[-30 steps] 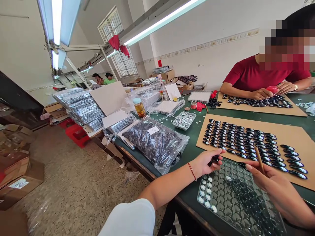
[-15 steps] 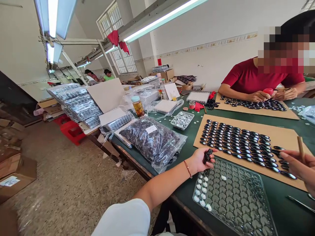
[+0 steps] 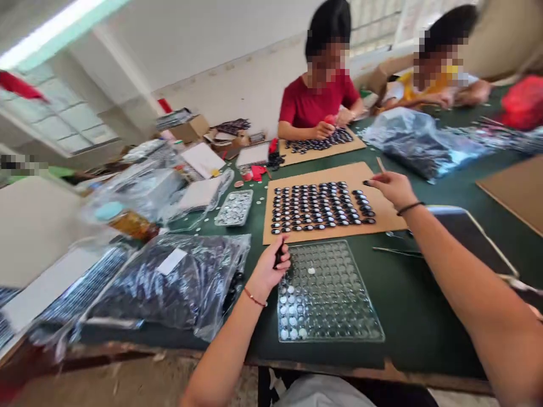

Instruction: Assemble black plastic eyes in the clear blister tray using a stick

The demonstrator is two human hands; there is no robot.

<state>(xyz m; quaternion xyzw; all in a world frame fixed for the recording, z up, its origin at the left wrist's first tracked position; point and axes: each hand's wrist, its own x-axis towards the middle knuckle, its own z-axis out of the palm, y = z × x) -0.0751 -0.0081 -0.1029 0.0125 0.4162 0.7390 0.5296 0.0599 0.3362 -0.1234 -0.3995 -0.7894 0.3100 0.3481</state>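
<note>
My left hand (image 3: 272, 263) is closed round several small black pieces (image 3: 279, 253), at the near edge of the cardboard sheet. Under and beside it lies a clear plastic tray (image 3: 339, 294) of round pockets, with white discs (image 3: 291, 311) in its left columns and a single one farther up. My right hand (image 3: 394, 189) is over the right end of the brown cardboard (image 3: 271, 198), pinching a black piece (image 3: 368, 182) while a thin wooden stick (image 3: 380, 164) juts up from its grip. Rows of black oval pieces with pale tops (image 3: 311, 206) cover the cardboard.
A small tub of pale round parts (image 3: 235, 208) stands left of the cardboard. Large plastic bag of dark pieces (image 3: 169, 288) at left, jar (image 3: 127, 219) behind it. Tweezers (image 3: 396, 250) and a dark flat device (image 3: 470, 237) at right. Two co-workers (image 3: 314, 107) sit across the table.
The view has swung right, bringing in a second co-worker and my whole right forearm. My left hand still grips the black pieces; my right hand is still over the cardboard's right end.
</note>
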